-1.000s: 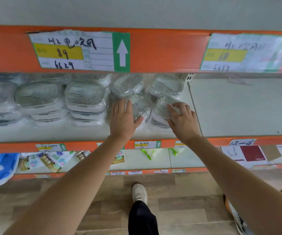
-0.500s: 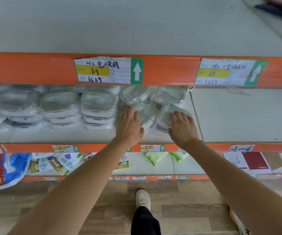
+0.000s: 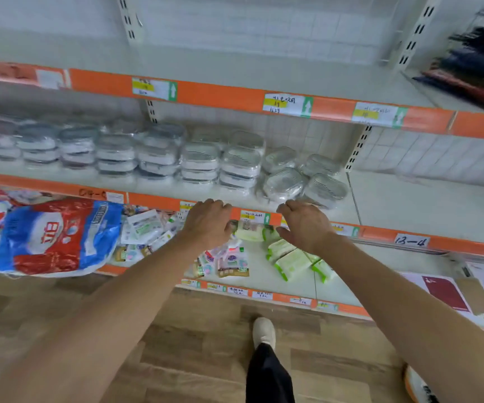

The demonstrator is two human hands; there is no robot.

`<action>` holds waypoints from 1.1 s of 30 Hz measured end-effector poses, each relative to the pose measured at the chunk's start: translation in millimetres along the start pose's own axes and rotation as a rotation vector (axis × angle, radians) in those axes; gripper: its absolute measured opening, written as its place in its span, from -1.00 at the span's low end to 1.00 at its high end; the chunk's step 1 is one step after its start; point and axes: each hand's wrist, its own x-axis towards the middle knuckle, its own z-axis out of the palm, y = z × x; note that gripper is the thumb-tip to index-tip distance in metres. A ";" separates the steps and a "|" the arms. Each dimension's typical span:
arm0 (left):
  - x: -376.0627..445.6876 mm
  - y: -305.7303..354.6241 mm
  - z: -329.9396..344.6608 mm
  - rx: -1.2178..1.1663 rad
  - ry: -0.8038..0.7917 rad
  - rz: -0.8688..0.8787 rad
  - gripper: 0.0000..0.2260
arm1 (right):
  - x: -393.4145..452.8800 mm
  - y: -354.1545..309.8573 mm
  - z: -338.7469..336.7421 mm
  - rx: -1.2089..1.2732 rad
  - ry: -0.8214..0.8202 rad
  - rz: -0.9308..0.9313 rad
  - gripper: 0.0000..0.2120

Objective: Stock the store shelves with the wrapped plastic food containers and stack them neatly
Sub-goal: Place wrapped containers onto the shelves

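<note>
Wrapped plastic food containers (image 3: 200, 158) occupy the middle shelf (image 3: 409, 199), running from 9 o'clock toward the centre of the view in upright stacks set side by side. At the right end of the row, four wrapped containers (image 3: 305, 178) lie tilted and leaning against each other, not squared up like the stacks beside them. To the 3 o'clock side of that group the middle shelf board is bare white.

The left hand (image 3: 207, 225) is at the front lip of the middle shelf, at 6 o'clock from the last upright stacks, fingers loosely curled downward, holding nothing. The right hand (image 3: 305, 225) sits just beside it at 3 o'clock, directly below the tilted group, fingers likewise relaxed and bent, holding nothing. Neither hand touches a container; both are apart from the goods, in front of the orange shelf edge (image 3: 153, 200). Whether either hand rests on that edge cannot be determined.

Price labels (image 3: 287, 104) with green arrows are fixed to the orange edge of the upper shelf at 12 o'clock. On the lower shelf, a red, white and blue bag (image 3: 57, 237) lies at 9 o'clock, small sachets (image 3: 229, 263) at the centre, and green-trimmed packets (image 3: 290, 263) below the right hand. A white shoe (image 3: 263, 333) and dark trouser leg stand on the wood-pattern floor (image 3: 194, 344) at 6 o'clock. The view is motion-blurred at 2 o'clock.
</note>
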 end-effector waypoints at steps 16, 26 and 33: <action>-212.0 -187.4 -125.5 -0.121 0.052 -0.323 -0.74 | 14.2 -219.7 -177.0 -0.103 0.002 -0.418 -0.58; -197.1 -344.4 -89.9 -0.075 -0.193 -0.579 -0.74 | 200.5 -343.4 -147.9 0.128 -0.082 -0.552 -0.54; -175.0 -448.4 -101.3 -0.035 -0.277 -0.663 -0.67 | 305.5 -418.5 -167.2 0.257 -0.085 -0.647 -0.54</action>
